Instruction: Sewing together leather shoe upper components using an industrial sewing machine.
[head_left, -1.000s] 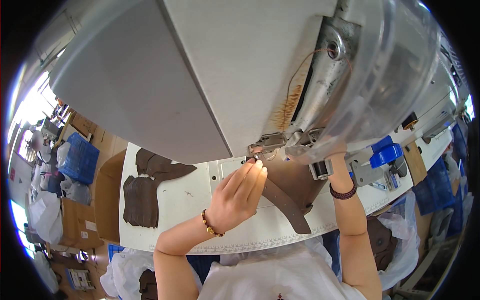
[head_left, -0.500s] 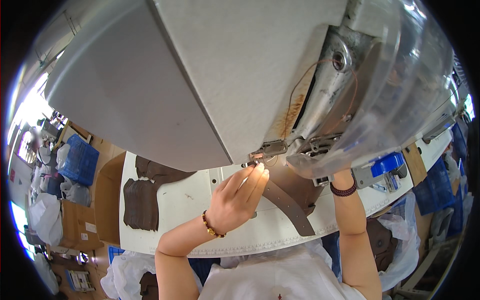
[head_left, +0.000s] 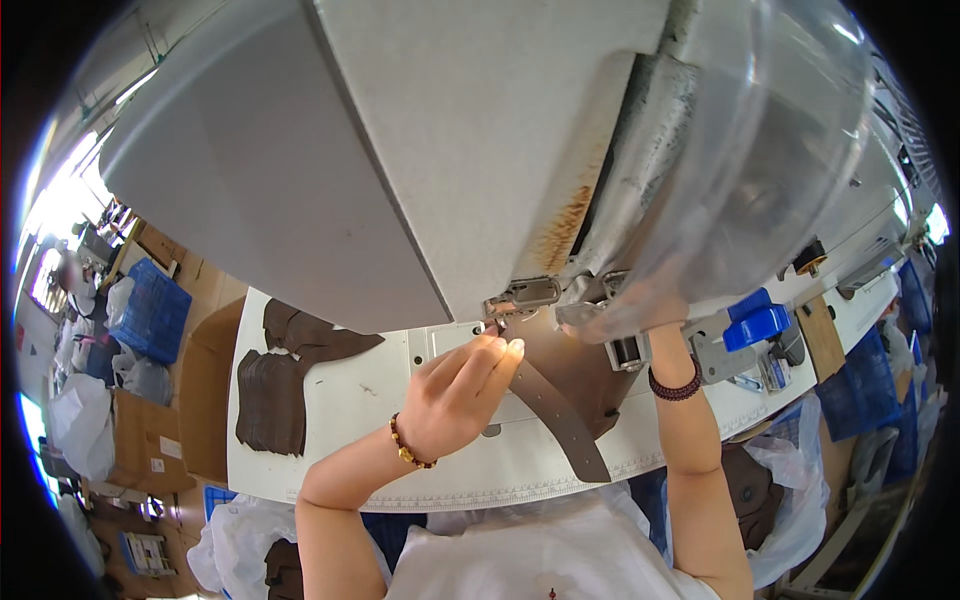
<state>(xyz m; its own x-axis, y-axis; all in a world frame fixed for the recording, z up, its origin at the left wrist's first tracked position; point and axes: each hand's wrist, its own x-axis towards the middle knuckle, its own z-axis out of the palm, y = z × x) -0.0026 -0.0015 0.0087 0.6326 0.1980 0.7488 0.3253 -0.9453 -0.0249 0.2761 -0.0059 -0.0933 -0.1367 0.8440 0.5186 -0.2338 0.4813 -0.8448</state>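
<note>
My left hand (head_left: 452,398) is raised in front of a large sewing machine (head_left: 480,150), its fingers pressed together just below the presser area. Whatever lies between the fingertips is too small and covered to make out. My right hand (head_left: 645,312) reaches behind the clear plastic guard (head_left: 745,200), near the right of the machine's foot; its fingers are mostly hidden. Under the machine head lies a brown leather piece (head_left: 555,360). A brown strap with small holes (head_left: 562,418) runs from it toward the table's front edge, passing right of my left hand.
Stacked brown leather pieces (head_left: 272,402) lie on the white table (head_left: 350,430) at left, beside another dark piece (head_left: 318,335). A blue-topped item (head_left: 755,322) stands right of my right wrist. White plastic bags (head_left: 255,545) hang below the table. A cardboard box (head_left: 208,390) stands farther left.
The view has shifted slightly. The loose orange thread and the round metal fitting on the machine's front are no longer visible. My left hand stays near the foot, fingers still together.
</note>
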